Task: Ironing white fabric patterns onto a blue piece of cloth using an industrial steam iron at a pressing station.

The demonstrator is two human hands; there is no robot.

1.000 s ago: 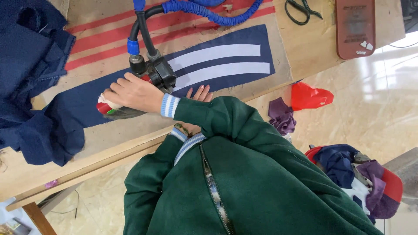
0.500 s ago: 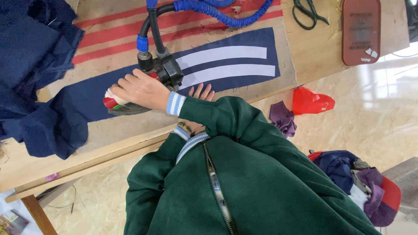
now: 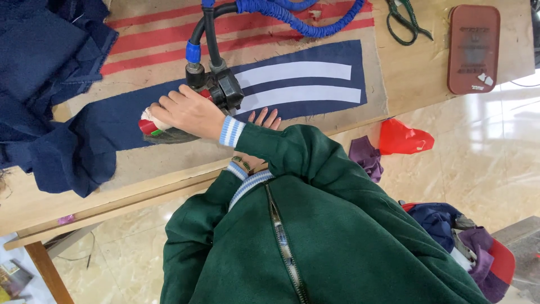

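While your right hand [image 3: 188, 112] closes round the iron [image 3: 169, 128], fingers curled over its handle, the iron sits flat on the navy cloth [image 3: 118, 121], left of the two white stripes [image 3: 301, 81]. The black hose fitting [image 3: 222, 87] stands up just behind your knuckles, and the blue hose [image 3: 292, 14] snakes off to the far side. Your left hand [image 3: 263, 119] lies on the cloth just right of the iron, fingers straight and slightly spread; only the fingertips [image 3: 274, 119] show past your green sleeve [image 3: 281, 146], so I cannot tell how the palm lies.

Far left, a heap of dark blue fabric [image 3: 39, 62] spills over the table [image 3: 405, 79]. Far right, scissors [image 3: 405, 22] lie beside a flat reddish case [image 3: 473, 48]; its lid is down, so its contents are hidden.

Down on the floor [image 3: 478, 146], right of you, a red bag [image 3: 404, 138] touches a purple scrap [image 3: 365, 156]. Nearer, a bundle of blue, purple and red cloth [image 3: 467, 247] lies heaped; whether anything holds it, I cannot tell.
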